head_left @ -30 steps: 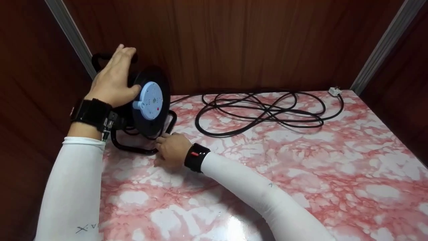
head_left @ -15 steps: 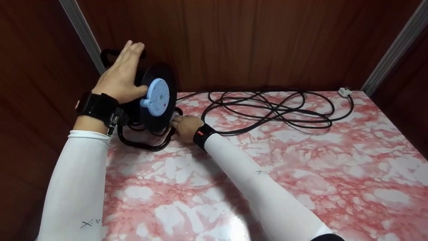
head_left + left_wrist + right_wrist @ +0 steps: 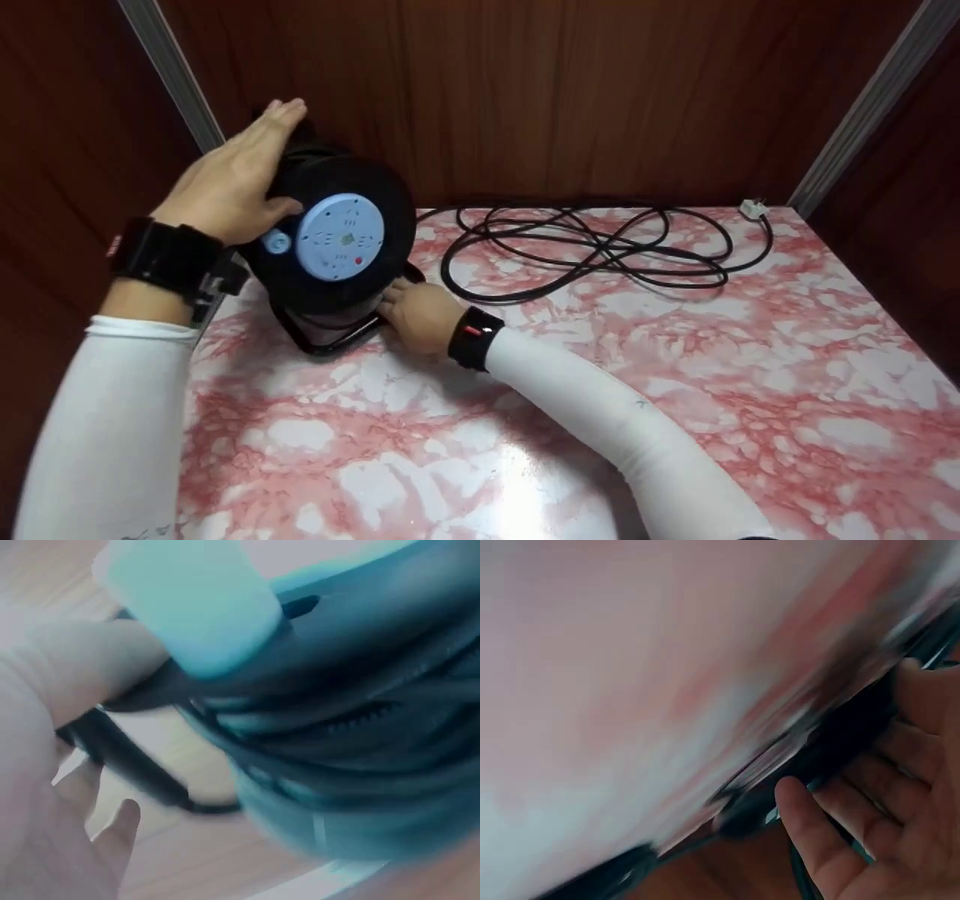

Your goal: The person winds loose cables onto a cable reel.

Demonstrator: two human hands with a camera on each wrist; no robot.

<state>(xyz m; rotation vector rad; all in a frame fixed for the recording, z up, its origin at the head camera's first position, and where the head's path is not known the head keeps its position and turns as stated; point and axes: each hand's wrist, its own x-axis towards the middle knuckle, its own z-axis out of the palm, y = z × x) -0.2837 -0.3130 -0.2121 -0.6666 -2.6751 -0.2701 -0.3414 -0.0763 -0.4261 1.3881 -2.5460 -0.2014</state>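
Note:
A black cable reel (image 3: 388, 217) with a pale blue socket panel (image 3: 341, 238) stands at the left of the table, its face turned towards me. My left hand (image 3: 234, 178) lies along its upper left side with long, straight fingers. The thumb touches the reel's rim near a pale blue knob (image 3: 277, 241). In the left wrist view, cable windings (image 3: 337, 727) show between the reel's flanges. At the lower right of the reel, my right hand (image 3: 422, 315) touches the tubular stand (image 3: 345, 343). The right wrist view shows its fingers (image 3: 810, 825) extended; exact contact there is blurred.
Loose black cable (image 3: 555, 289) lies in loops along the back of the table, ending in a white plug (image 3: 752, 209) at the far right. Dark wood panels (image 3: 480, 97) enclose the back and sides. The tabletop (image 3: 675, 360) has a red-and-white marbled pattern.
The reel has turned so its socket face points more towards me. My right hand has shifted from the stand's front bar to its right side. The left hand stays against the reel.

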